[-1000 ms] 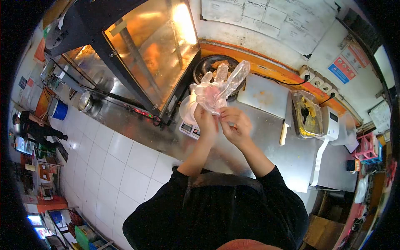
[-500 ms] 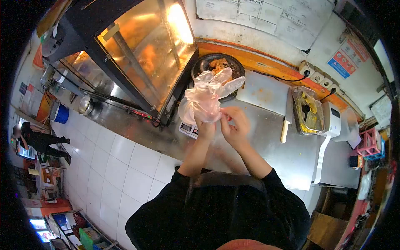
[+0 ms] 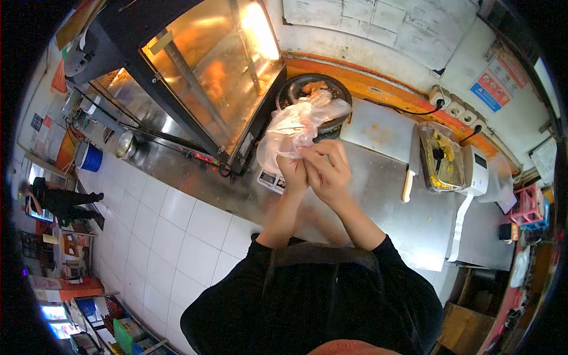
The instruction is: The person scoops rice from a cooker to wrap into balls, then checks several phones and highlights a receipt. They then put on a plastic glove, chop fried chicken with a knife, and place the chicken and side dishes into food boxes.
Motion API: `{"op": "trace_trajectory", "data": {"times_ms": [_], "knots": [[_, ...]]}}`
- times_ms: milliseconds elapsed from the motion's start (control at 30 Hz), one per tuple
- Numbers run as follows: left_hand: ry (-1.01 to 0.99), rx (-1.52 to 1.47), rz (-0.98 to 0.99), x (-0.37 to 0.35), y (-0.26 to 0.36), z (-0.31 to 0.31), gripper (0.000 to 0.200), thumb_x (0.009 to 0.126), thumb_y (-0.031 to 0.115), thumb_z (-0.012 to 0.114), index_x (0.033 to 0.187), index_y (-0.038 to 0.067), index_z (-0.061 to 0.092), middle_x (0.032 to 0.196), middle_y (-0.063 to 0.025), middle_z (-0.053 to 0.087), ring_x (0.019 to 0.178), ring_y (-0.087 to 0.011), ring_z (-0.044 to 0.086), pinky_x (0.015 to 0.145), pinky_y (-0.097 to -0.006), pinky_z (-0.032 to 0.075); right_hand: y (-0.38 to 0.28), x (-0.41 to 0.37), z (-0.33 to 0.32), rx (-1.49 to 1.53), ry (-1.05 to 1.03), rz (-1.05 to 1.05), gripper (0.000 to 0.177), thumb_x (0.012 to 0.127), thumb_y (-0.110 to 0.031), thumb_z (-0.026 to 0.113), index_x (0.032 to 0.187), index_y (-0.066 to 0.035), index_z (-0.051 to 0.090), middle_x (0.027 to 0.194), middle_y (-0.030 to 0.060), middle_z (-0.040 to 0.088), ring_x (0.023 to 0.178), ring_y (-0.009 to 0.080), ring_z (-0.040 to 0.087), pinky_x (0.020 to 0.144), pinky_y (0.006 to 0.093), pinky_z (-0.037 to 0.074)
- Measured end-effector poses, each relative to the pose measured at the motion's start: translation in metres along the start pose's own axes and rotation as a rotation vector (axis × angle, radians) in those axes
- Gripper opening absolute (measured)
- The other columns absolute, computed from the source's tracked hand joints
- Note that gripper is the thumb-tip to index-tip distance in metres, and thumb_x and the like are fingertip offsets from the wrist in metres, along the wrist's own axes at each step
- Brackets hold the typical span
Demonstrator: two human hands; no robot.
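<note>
A clear, thin plastic glove [image 3: 296, 125] is held up in front of me, crumpled and catching the light. My left hand [image 3: 293, 171] has its fingers closed at the glove's lower edge; part of those fingers is hidden by the plastic. Close against it, my right hand [image 3: 328, 168] pinches the same edge with curled fingers. Behind the glove sits a dark round pan or mortar [image 3: 340, 89] with a piece of brown fried food [image 3: 315, 87] in it. Below the glove, a small white scale [image 3: 272, 181] shows partly.
A lit glass warming cabinet [image 3: 207, 77] stands left. To the right are a white cutting board [image 3: 378, 127], a knife [image 3: 408, 186], a plastic tub with yellow food [image 3: 441, 160] and a white label printer [image 3: 474, 171]. A person [image 3: 59, 198] stands far left.
The glove's fingers, spread apart before, have folded together and sagged rightward. My right hand's fingers have closed in tighter beside my left hand.
</note>
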State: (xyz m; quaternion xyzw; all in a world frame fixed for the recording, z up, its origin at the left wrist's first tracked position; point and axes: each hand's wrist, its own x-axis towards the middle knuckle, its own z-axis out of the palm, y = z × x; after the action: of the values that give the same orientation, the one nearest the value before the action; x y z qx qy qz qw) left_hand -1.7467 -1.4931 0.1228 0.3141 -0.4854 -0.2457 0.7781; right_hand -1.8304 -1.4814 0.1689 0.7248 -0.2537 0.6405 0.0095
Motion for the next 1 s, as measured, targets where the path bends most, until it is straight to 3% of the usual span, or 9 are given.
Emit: {"op": "trace_trajectory", "data": {"times_ms": [133, 200, 233, 567, 633, 767, 867, 933, 1000], "knots": [[-0.057, -0.142, -0.17, 0.004, -0.001, -0.007, 0.04, 0.091, 0.023, 0.051, 0.124, 0.001, 0.043, 0.117, -0.0085, 0.052, 0.105, -0.0185, 0.052, 0.089, -0.0319, 0.042, -0.004, 0.011, -0.001, 0.042, -0.09, -0.037, 0.028, 0.065, 0.004, 0.069, 0.091, -0.005, 0.067, 0.083, 0.0082, 0.06, 0.077, 0.0242, 0.055, 0.069, 0.0305, 0.045], [-0.084, -0.896, -0.554, 0.013, 0.015, -0.009, 0.054, 0.092, 0.043, 0.045, 0.128, 0.004, 0.039, 0.122, -0.0112, 0.049, 0.11, -0.0228, 0.05, 0.091, -0.0364, 0.043, -0.009, 0.008, -0.005, -0.013, -0.054, -0.035, 0.028, 0.065, 0.003, 0.069, 0.091, -0.005, 0.067, 0.083, 0.0077, 0.061, 0.079, 0.0242, 0.054, 0.07, 0.0312, 0.045], [-0.064, -0.868, -0.591, 0.02, 0.023, -0.006, 0.062, 0.09, 0.054, 0.037, 0.13, 0.006, 0.036, 0.125, -0.013, 0.047, 0.112, -0.0268, 0.048, 0.093, -0.041, 0.042, -0.01, 0.007, -0.007, -0.07, -0.019, -0.037, 0.028, 0.065, 0.001, 0.069, 0.091, -0.005, 0.067, 0.083, 0.0072, 0.061, 0.08, 0.0242, 0.054, 0.072, 0.0319, 0.044], [0.059, -1.038, -0.547, 0.027, 0.028, 0.001, 0.076, 0.085, 0.061, 0.04, 0.132, 0.001, 0.036, 0.131, -0.0169, 0.043, 0.118, -0.0309, 0.042, 0.103, -0.0433, 0.031, 0.006, -0.004, 0.004, -0.078, -0.214, 0.132, 0.023, 0.068, -0.008, 0.067, 0.092, -0.008, 0.066, 0.08, 0.0027, 0.058, 0.079, 0.0217, 0.053, 0.068, 0.0337, 0.039], [-0.141, -1.5, -0.617, 0.03, 0.035, 0.0, 0.087, 0.078, 0.072, 0.038, 0.137, 0.007, 0.029, 0.135, -0.015, 0.038, 0.122, -0.0373, 0.038, 0.101, -0.0492, 0.031, 0.008, -0.006, 0.005, -0.055, -0.217, 0.099, 0.021, 0.069, -0.005, 0.068, 0.09, -0.007, 0.067, 0.078, 0.0032, 0.061, 0.075, 0.0202, 0.055, 0.064, 0.0318, 0.038], [-0.179, -1.201, -0.595, 0.04, 0.027, -0.011, 0.096, 0.074, 0.077, 0.037, 0.139, 0.007, 0.026, 0.14, -0.0133, 0.033, 0.122, -0.0375, 0.038, 0.102, -0.0489, 0.03, 0.006, -0.011, 0.004, 0.034, -0.321, 0.095, 0.019, 0.07, -0.005, 0.067, 0.089, -0.006, 0.067, 0.078, 0.0044, 0.061, 0.074, 0.0218, 0.056, 0.065, 0.0321, 0.04], [-0.324, -1.684, -0.587, 0.046, 0.003, -0.012, 0.082, 0.078, 0.069, 0.042, 0.131, 0.007, 0.04, 0.139, -0.0172, 0.034, 0.127, -0.0353, 0.033, 0.105, -0.0503, 0.026, 0.007, -0.018, 0.009, 0.071, -0.316, 0.142, 0.016, 0.07, -0.004, 0.067, 0.087, -0.004, 0.066, 0.077, 0.0067, 0.061, 0.072, 0.0238, 0.056, 0.064, 0.0326, 0.042], [0.064, -0.735, -0.532, 0.049, 0.008, -0.001, 0.093, 0.07, 0.077, 0.042, 0.138, 0.015, 0.03, 0.142, -0.0092, 0.03, 0.124, -0.0388, 0.034, 0.101, -0.058, 0.027, 0.008, -0.02, 0.009, 0.122, -0.261, 0.272, 0.015, 0.069, -0.001, 0.068, 0.084, -0.002, 0.065, 0.077, 0.0088, 0.061, 0.071, 0.025, 0.057, 0.063, 0.0327, 0.045], [-0.067, -1.179, -0.558, 0.049, 0.012, -0.001, 0.09, 0.07, 0.076, 0.045, 0.139, 0.02, 0.03, 0.144, -0.0081, 0.028, 0.123, -0.0376, 0.036, 0.1, -0.059, 0.027, 0.005, -0.014, 0.007, 0.106, -0.245, 0.236, 0.015, 0.069, 0.0, 0.067, 0.084, -0.002, 0.065, 0.076, 0.0093, 0.061, 0.07, 0.0252, 0.056, 0.063, 0.0327, 0.045]]}}
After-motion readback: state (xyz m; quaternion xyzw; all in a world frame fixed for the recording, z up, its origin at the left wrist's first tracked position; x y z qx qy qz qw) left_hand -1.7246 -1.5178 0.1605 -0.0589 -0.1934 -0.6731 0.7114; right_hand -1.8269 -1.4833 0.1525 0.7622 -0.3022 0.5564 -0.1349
